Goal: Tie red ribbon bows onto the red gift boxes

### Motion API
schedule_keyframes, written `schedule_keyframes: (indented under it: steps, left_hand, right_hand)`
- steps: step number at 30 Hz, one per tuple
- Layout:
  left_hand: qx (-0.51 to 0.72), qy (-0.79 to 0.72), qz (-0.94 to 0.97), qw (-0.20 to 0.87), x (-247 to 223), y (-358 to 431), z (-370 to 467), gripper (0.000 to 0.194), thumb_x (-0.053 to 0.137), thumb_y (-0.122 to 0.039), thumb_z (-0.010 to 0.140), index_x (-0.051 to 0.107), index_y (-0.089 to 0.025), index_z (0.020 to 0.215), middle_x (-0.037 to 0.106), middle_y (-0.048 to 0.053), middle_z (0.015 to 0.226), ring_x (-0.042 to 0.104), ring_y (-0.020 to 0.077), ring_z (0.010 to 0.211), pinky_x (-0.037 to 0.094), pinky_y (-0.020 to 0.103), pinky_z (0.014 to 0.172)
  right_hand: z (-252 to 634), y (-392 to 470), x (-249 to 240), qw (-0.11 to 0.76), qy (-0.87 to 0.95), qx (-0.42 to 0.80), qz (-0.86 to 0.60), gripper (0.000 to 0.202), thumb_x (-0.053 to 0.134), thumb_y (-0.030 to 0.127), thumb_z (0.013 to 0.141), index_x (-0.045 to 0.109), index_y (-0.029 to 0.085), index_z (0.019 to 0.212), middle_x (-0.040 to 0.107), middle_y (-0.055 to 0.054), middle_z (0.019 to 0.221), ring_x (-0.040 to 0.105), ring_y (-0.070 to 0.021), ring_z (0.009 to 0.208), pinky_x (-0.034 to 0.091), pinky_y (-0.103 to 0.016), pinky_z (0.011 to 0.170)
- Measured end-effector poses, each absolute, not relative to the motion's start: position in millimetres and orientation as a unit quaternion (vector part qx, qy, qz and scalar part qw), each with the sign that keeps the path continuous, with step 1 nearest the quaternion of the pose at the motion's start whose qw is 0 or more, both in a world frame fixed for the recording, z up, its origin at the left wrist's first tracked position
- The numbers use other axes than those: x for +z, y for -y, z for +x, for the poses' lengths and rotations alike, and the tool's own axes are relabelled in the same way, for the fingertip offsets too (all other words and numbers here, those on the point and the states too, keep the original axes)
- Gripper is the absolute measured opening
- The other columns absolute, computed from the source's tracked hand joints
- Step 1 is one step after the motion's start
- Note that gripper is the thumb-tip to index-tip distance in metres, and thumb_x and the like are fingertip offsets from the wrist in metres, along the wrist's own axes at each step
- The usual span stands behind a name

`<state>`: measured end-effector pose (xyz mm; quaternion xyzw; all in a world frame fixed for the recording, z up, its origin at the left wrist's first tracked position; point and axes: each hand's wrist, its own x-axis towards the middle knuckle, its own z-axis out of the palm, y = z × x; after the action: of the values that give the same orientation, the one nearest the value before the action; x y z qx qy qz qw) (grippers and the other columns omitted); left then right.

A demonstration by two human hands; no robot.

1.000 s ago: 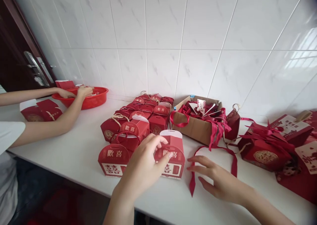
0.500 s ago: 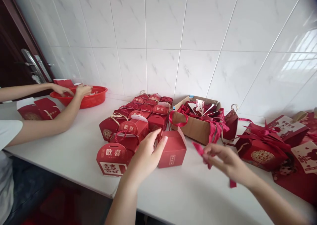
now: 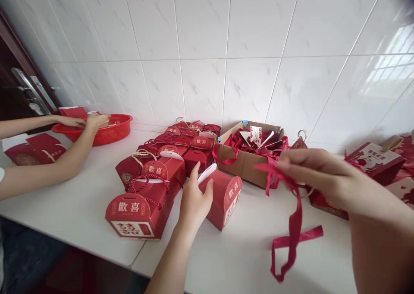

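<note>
My left hand [image 3: 196, 199] grips the near left end of a red gift box [image 3: 220, 190] that stands on the white table, its thumb and fingers about a pale flap. The box's end with gold lettering faces right. Raised to the right of it, my right hand [image 3: 310, 173] pinches a dark red ribbon [image 3: 295, 229], whose loose length hangs down in a loop. Left of my left hand stands another red gift box [image 3: 136, 212] with a white label, at the front of a group tied with red and beige cords.
Behind my hands, a cardboard box [image 3: 249, 171] holds red ribbons and cards. More red boxes [image 3: 371, 160] are at the right. At far left, another person's hands [image 3: 93, 120] reach into a red plastic basin [image 3: 119, 132]. A tiled wall [image 3: 203, 82] backs the table.
The gift box under my left hand has turned, so its lettered end now shows. My right hand has lifted nearer the camera, and the ribbon hangs longer below it.
</note>
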<state>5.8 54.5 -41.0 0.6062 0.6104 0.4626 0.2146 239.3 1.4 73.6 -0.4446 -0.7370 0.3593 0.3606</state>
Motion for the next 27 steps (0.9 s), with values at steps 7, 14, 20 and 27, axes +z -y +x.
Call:
schedule_keyframes:
  steps: [7,14,20,27]
  left_hand:
    - [0.468,-0.593,0.615,0.228,-39,-55,3,0.061,0.056,-0.025,0.083,0.038,-0.02,0.141,0.049,0.01,0.142,0.044,0.0247,0.131,0.04,0.04,0.105]
    - [0.466,-0.578,0.63,0.229,-37,-53,1,0.051,0.056,-0.025,0.083,0.046,-0.024,0.134,0.056,0.007,0.135,0.052,0.0239,0.124,0.043,0.04,0.102]
    - [0.447,-0.577,0.657,0.188,-39,-50,3,0.05,0.053,-0.026,0.085,0.044,-0.026,0.135,0.059,0.008,0.131,0.053,0.0283,0.122,0.045,0.045,0.097]
    - [0.517,-0.523,0.67,0.099,-43,-48,4,0.056,0.057,-0.019,0.083,0.035,-0.022,0.134,0.058,0.013,0.122,0.056,0.0261,0.114,0.049,0.044,0.091]
  right_hand:
    - [225,-21,56,0.198,0.776,0.329,-0.501,0.039,0.042,0.043,0.093,0.033,0.02,0.063,0.027,0.005,0.06,0.024,-0.0096,0.053,0.021,-0.027,0.047]
    - [212,-27,46,0.171,0.783,0.29,-0.523,0.037,0.041,0.038,0.091,0.027,0.02,0.061,0.029,0.005,0.057,0.025,-0.009,0.05,0.021,-0.027,0.046]
    - [207,-30,41,0.168,0.782,0.279,-0.531,0.036,0.04,0.037,0.091,0.026,0.02,0.062,0.03,0.005,0.056,0.026,-0.009,0.049,0.022,-0.027,0.045]
    - [204,-27,39,0.15,0.784,0.271,-0.538,0.037,0.042,0.035,0.089,0.025,0.02,0.06,0.027,0.005,0.055,0.022,-0.0089,0.049,0.019,-0.028,0.044]
